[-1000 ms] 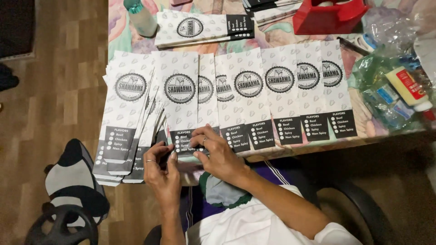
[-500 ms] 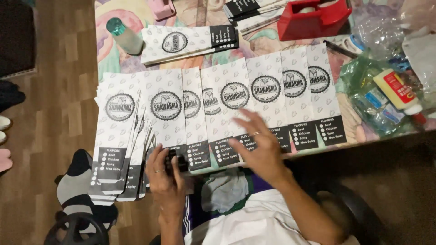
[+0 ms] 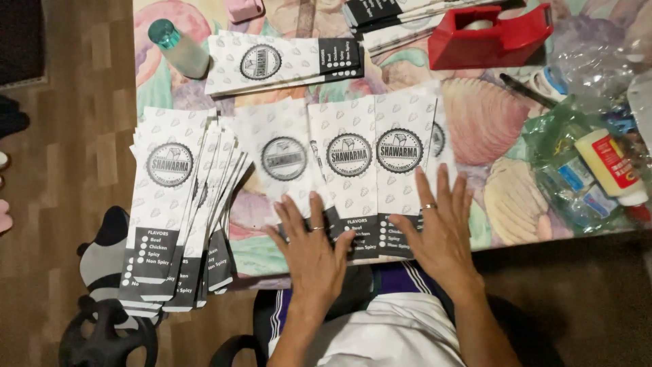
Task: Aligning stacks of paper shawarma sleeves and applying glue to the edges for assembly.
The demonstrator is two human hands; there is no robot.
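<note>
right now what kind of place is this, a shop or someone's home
Probably a home table used for packing work: a colourful shell-patterned tablecloth, wood floor, printed paper sleeves under both hands, plus a red tape dispenser and glue bottle.

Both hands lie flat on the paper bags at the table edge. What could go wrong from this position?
1. The fanned stack of paper bags hangs over the table edge; a nudge might tip it to the floor.
2. The left hand and right hand press overlapping bags; sliding them could crease or scatter these.
3. The small bottle lies beside another bag pile and might roll.
</note>
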